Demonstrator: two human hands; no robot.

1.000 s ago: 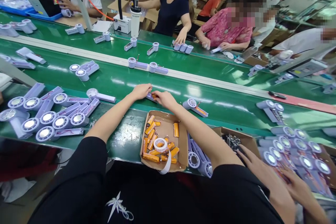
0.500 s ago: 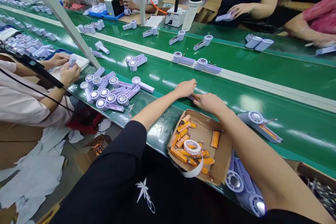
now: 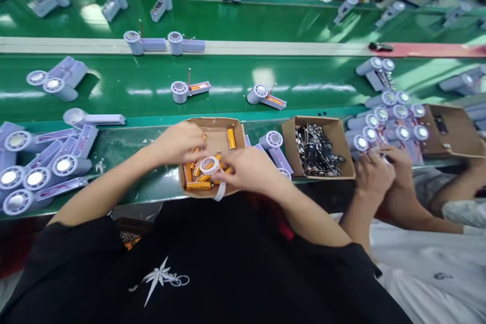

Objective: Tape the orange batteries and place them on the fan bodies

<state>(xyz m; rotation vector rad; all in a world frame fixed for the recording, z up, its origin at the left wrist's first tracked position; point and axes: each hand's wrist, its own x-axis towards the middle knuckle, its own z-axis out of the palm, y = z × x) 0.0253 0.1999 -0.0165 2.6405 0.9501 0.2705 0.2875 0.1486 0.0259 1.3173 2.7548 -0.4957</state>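
Note:
A shallow cardboard box [image 3: 183,182] stands before me, holding several orange cylindrical battery packs [image 3: 198,186] and a white tape roll [image 3: 209,164]. A loose strip hangs from the roll over the box's near edge. My left hand [image 3: 180,143] is above the box's left side, its blurred fingers pointing down among the batteries. At the right side my right hand [image 3: 248,168] has its fingertips beside the roll; whether they grip it is unclear. Beyond the box, two lilac fan-like housings [image 3: 179,92] lie on the green belt with orange parts in their open handles.
Many lilac housings [image 3: 40,178] are piled to the left. On the right stand a box of black-and-silver parts [image 3: 319,149], more housings [image 3: 380,113] and a co-worker's hands [image 3: 379,169]. A white strip [image 3: 266,49] divides the green belt.
Both hands have come back from above the belt into the box of batteries. A housing with an orange part now lies where they worked. My view has swung to the right.

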